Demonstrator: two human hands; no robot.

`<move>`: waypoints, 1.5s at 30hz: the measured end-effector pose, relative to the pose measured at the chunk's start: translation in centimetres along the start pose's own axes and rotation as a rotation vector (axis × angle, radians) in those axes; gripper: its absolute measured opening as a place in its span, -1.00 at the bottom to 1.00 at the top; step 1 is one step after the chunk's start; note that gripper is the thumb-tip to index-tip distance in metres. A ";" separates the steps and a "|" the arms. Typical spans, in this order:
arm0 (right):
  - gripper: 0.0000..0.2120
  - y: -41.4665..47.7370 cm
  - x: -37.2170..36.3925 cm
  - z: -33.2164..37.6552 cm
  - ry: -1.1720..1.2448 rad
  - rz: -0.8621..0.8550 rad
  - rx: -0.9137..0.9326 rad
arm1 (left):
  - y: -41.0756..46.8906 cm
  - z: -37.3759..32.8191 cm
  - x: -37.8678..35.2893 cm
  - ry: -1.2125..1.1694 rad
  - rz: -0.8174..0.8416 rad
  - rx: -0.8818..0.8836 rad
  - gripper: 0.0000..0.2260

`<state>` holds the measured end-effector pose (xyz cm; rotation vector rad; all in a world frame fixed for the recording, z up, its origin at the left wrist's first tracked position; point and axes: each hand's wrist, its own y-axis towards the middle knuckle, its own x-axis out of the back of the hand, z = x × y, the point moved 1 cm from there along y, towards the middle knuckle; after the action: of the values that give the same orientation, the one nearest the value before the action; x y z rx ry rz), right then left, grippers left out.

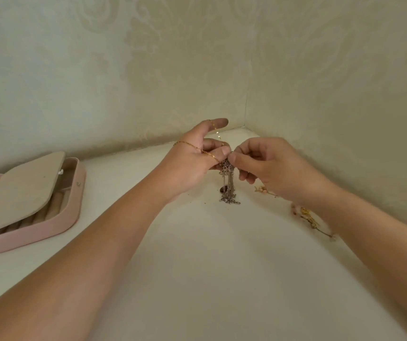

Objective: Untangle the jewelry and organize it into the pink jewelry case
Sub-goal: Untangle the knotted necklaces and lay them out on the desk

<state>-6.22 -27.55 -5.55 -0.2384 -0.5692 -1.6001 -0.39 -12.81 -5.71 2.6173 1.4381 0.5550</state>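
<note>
Left hand (192, 156) and right hand (271, 166) both pinch the chain knot (226, 166) above the table's (197, 267) far corner. Tease 1 loop loose at a time; never pull. The pink case (69, 217) sits at the left edge.

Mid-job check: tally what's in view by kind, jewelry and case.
Gold chain, over the left hand: 1
Silver tangle, pinched between left hand and right hand: 1
Loose gold pieces: 2
Pink case: 1
Total: 5

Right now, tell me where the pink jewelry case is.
In the head view the pink jewelry case lies at the left edge on the white tabletop, well left of the left hand pinching the tangled chains.
</note>
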 end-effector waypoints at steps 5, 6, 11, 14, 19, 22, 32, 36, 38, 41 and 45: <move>-0.86 -0.2 1.2 0.9 -0.018 -0.035 0.025 | -0.2 -0.8 -0.5 -0.220 0.007 0.019 -0.65; -0.86 -0.2 1.5 0.9 -0.015 -0.061 0.039 | -0.2 -1.1 -0.6 -0.279 0.019 0.018 -0.66; -0.89 -0.5 1.4 0.9 -0.145 -0.267 0.125 | -0.6 -2.0 -1.0 -0.421 0.101 0.039 -0.64; -0.91 -0.5 0.8 0.6 -0.017 -0.333 0.068 | -0.6 -1.8 -1.0 -0.215 0.040 0.018 -0.58; -0.90 -0.2 0.2 0.3 0.378 -0.293 -0.119 | -0.1 -1.4 -0.4 0.016 0.001 0.005 -0.43; -0.88 -0.4 -0.3 0.2 0.398 -0.264 -0.128 | 0.1 -1.0 0.2 0.076 0.023 0.032 -0.48; -0.82 -0.8 -0.3 0.8 -0.048 -0.124 0.072 | -0.2 -0.5 0.1 -0.136 -0.025 0.098 -0.81; -0.88 -1.0 -0.6 0.7 -0.225 -0.164 0.068 | -0.1 -0.6 -0.6 -0.305 0.032 0.092 -0.81; -0.84 -1.0 -0.6 1.0 -0.222 -0.192 0.056 | -0.2 -0.9 -0.8 -0.388 0.067 0.089 -0.80; -0.84 -1.0 -0.1 1.4 0.001 -0.191 -0.039 | -0.2 -1.2 -0.9 -0.556 0.095 0.109 -0.78; -0.88 -1.1 -0.3 1.6 0.337 -0.074 -0.166 | 0.2 -0.8 -0.4 -0.614 0.194 0.127 -0.40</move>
<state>-7.50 -26.50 -4.61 -0.0680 -0.1872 -1.7159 -0.66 -13.33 -5.04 2.6807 1.0555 -0.3248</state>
